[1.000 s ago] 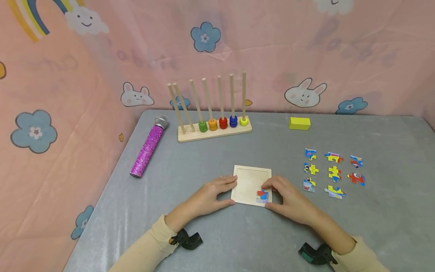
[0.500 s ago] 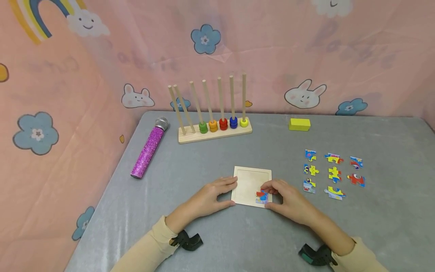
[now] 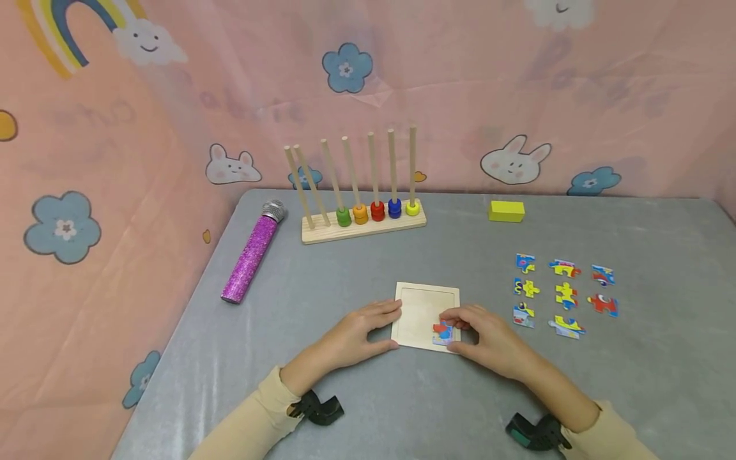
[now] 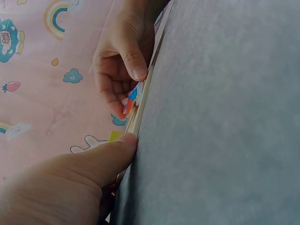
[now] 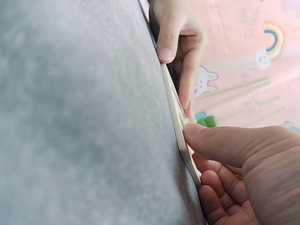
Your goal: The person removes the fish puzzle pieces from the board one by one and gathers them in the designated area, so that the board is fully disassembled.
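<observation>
A square wooden puzzle tray [image 3: 416, 319] with a raised rim lies on the table in front of me. One blue, red and lilac jigsaw piece [image 3: 443, 333] sits at its near right corner. My left hand [image 3: 362, 329] rests against the tray's left side, fingers extended onto the rim and thumb at the near corner. At the opposite side, my right hand [image 3: 491, 338] holds the piece between thumb and curled fingers, thumb close to the tray's rim. In the left wrist view, the piece [image 4: 133, 97] shows under the right hand's fingers.
Several loose jigsaw pieces [image 3: 566, 295] lie in rows to the right. Behind them stands a yellow block [image 3: 506, 211]. A wooden peg stacker [image 3: 364, 229] with colored rings stands at the back, beside a glittery purple microphone [image 3: 251, 257]. A pink printed cloth [image 3: 402, 76] hangs behind the table.
The right fingertips and the piece have shifted very slightly to the left within the tray. The left hand stays in place against the tray.
</observation>
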Tool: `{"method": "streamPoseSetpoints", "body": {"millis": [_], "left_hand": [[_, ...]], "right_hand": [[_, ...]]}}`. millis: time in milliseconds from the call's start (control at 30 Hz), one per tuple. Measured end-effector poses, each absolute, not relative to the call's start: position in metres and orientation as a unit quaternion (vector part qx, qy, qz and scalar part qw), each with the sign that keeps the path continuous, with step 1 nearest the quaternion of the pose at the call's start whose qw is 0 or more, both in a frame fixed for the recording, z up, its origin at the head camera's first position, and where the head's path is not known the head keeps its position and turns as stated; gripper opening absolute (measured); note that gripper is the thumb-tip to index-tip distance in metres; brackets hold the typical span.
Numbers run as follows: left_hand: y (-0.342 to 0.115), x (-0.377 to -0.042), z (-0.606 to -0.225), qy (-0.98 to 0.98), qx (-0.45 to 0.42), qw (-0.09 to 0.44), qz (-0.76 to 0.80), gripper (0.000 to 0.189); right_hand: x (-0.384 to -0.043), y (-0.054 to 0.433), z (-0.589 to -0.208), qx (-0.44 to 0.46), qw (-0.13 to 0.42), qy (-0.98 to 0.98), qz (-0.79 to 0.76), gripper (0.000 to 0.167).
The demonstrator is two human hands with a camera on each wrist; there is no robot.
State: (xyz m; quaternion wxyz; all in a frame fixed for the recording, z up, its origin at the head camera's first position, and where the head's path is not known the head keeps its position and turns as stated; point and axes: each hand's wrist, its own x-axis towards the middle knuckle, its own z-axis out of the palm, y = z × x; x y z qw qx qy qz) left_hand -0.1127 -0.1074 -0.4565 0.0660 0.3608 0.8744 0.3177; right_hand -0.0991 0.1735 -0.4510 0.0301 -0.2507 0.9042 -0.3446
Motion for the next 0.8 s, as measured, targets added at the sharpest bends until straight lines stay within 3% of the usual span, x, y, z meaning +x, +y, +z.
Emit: {"method": "streamPoseSetpoints", "body": {"millis": [400,667,800], "left_hand": [[-0.109,-0.113,-0.458,0.872,0.368,0.056,0.317,0.059],[-0.107,-0.113,-0.457,0.872,0.373,0.057,0.312,0.059],[-0.107,-0.113,-0.457,0.873,0.372,0.059,0.31,0.059]], "right_hand": [[-0.104,0.182,-0.455,-0.293,-0.017,0.879,-0.376,0.038],[-0.105,0.2,-0.445,-0.273,-0.046,0.896,-0.347,0.04],[-0.103,0.218,-0.438,-0.242,-0.034,0.912,-0.329,0.039]]}}
